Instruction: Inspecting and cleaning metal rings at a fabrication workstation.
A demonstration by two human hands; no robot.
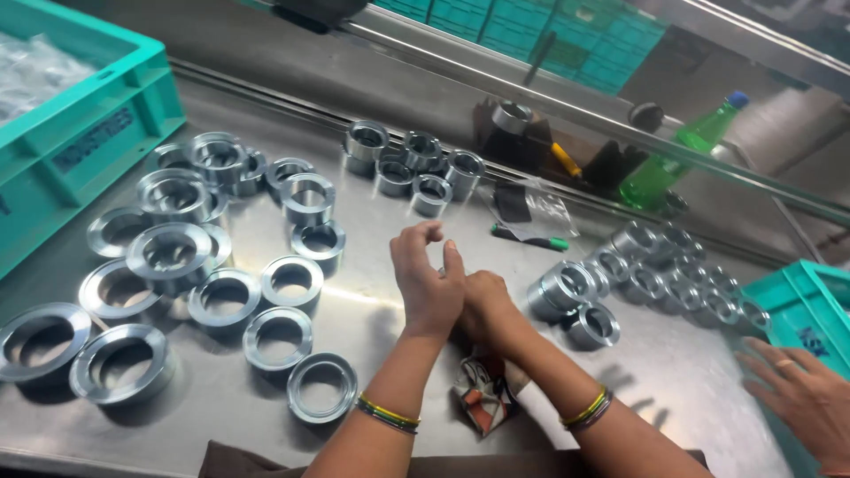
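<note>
My left hand [427, 281] and my right hand [485, 308] are pressed together over the middle of the steel table [372, 310]. The left hand's fingers curl upward and its thumb stands up. The right hand's fingers are hidden behind the left hand, so I cannot tell whether either holds anything. Both wrists wear thin coloured bangles. Nearest on the right lies a short steel ring [561, 288] on its side with another ring [595, 325] beside it. To the left lie several wide flat steel rings [280, 335].
A group of medium steel rings [416, 164] sits at the back, and several smaller rings [677, 274] at the right. Teal crates stand far left [84, 146] and far right [810, 305], where another person's hand [801, 394] rests. Also here: green bottle [682, 150], marker pen [531, 237], patterned cloth [482, 389].
</note>
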